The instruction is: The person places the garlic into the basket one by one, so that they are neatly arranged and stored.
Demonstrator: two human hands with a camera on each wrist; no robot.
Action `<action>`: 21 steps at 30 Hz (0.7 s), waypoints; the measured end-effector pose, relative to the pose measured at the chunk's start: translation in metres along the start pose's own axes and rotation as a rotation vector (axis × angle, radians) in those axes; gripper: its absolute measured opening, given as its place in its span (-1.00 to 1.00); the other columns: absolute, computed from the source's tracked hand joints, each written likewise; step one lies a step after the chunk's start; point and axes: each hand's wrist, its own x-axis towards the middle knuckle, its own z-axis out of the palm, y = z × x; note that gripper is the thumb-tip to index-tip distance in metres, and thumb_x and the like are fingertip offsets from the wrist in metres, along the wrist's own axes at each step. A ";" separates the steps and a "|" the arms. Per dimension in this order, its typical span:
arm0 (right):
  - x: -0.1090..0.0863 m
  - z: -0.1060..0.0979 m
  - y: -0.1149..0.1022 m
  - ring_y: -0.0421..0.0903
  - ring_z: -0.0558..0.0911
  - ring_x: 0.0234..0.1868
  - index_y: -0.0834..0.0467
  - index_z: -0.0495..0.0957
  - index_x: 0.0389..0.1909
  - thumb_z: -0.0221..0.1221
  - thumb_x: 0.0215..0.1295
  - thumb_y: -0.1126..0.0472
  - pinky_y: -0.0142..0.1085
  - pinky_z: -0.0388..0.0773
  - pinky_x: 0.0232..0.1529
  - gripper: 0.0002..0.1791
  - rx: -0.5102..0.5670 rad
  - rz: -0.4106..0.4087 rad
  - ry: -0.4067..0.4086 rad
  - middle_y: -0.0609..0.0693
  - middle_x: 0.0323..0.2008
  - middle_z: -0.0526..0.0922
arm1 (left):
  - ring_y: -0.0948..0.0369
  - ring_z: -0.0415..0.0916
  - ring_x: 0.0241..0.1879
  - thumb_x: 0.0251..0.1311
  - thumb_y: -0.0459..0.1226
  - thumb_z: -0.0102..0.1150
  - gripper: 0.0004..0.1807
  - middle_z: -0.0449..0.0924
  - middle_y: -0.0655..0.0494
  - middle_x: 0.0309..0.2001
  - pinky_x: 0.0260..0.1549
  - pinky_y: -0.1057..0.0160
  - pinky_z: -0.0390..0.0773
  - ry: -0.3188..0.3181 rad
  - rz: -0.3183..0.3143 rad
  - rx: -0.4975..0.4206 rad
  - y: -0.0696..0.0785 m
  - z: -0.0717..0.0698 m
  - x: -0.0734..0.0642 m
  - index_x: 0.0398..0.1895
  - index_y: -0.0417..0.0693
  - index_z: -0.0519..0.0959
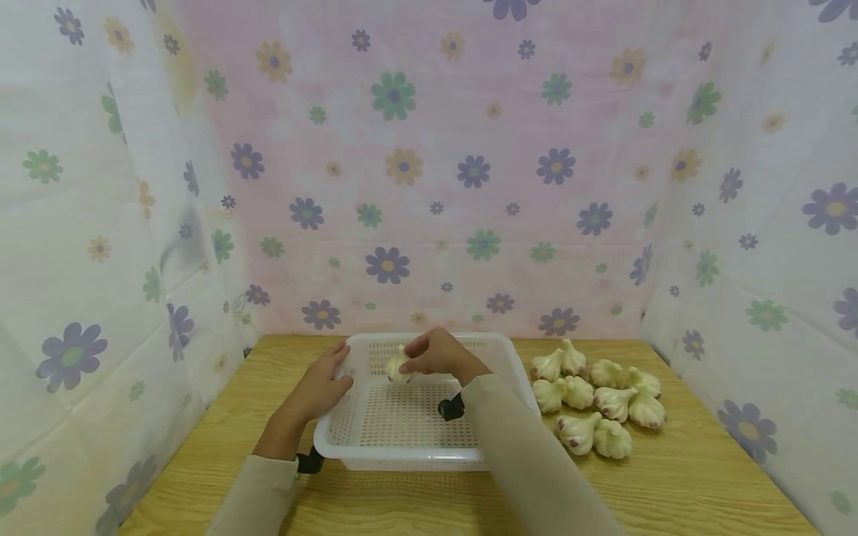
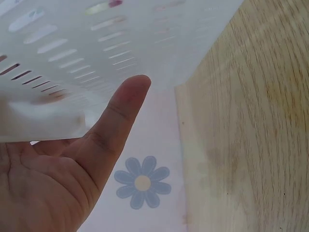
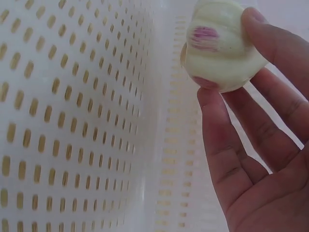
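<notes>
A white plastic basket (image 1: 402,455) with slotted walls and floor stands on the wooden table. My left hand (image 1: 320,388) grips its left rim; the left wrist view shows one finger (image 2: 118,116) straight along the outer wall. Over the far left part of the basket, my right hand (image 1: 439,353) pinches a garlic bulb (image 1: 398,368). Up close in the right wrist view, this garlic bulb (image 3: 219,53) is pale with purple patches, held between thumb and fingertips above the slotted floor.
Several garlic bulbs (image 1: 613,403) lie in a loose group on the table just right of the basket. Wooden tabletop (image 1: 402,506) extends in front of it and to its left. Flower-printed cloth (image 1: 429,186) closes off the back and both sides.
</notes>
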 end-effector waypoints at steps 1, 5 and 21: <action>0.000 0.002 -0.002 -0.12 0.73 -0.19 0.14 0.77 0.05 0.56 0.07 0.08 -0.25 0.71 -0.20 -0.51 -0.009 -0.003 0.007 0.02 -0.02 0.79 | -0.29 -0.08 0.60 0.31 -0.35 0.02 -0.23 -0.07 -0.26 0.65 0.47 -0.31 0.12 0.001 0.000 0.001 0.000 0.000 0.000 0.57 -0.43 0.12; 0.001 0.008 -0.007 -0.11 0.73 -0.19 0.13 0.79 -0.02 0.56 0.06 0.09 -0.24 0.71 -0.18 -0.57 -0.028 0.003 0.028 0.01 -0.06 0.79 | -0.31 -0.09 0.60 0.32 -0.35 0.02 -0.24 -0.07 -0.27 0.65 0.46 -0.32 0.12 0.001 0.001 -0.002 0.000 0.000 0.000 0.57 -0.42 0.12; 0.009 0.035 -0.012 -0.09 0.74 -0.35 0.12 0.82 -0.09 0.58 0.04 0.05 -0.22 0.70 -0.23 -0.59 -0.105 0.074 0.089 -0.03 -0.17 0.81 | -0.31 -0.05 0.59 0.35 -0.35 0.04 -0.26 -0.05 -0.29 0.64 0.42 -0.32 0.22 -0.003 -0.007 -0.024 0.000 0.000 0.000 0.56 -0.44 0.14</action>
